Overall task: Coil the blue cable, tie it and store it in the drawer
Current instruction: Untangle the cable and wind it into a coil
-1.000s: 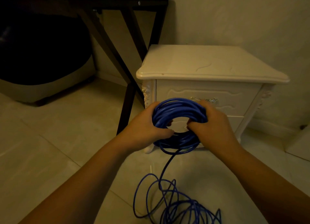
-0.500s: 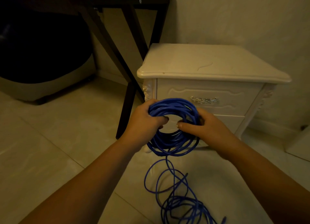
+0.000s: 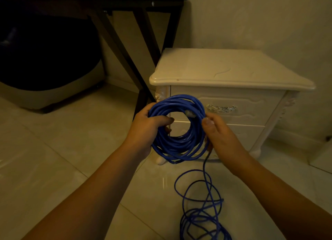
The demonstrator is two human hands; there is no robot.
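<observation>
A thick coil of blue cable (image 3: 177,146) hangs in front of the white nightstand. My left hand (image 3: 145,130) grips the coil's left side, thumb through the hole. My right hand (image 3: 218,133) holds the coil's right edge, where a strand runs down past its fingers. A clear plug end (image 3: 190,113) shows inside the coil's upper right. The loose remainder of the cable (image 3: 201,209) lies in tangled loops on the floor below. The nightstand's top drawer (image 3: 251,104) is closed, with a metal handle (image 3: 221,108).
The white nightstand (image 3: 224,72) stands against the wall, a lower drawer (image 3: 248,133) beneath the top one. A dark folding table's legs (image 3: 125,47) stand to its left. A dark bulky object (image 3: 45,63) sits at far left on the tiled floor.
My right hand has slid from the coil's inner hole out to its right edge. The coil has turned a little, and the loose loops on the floor have shifted right.
</observation>
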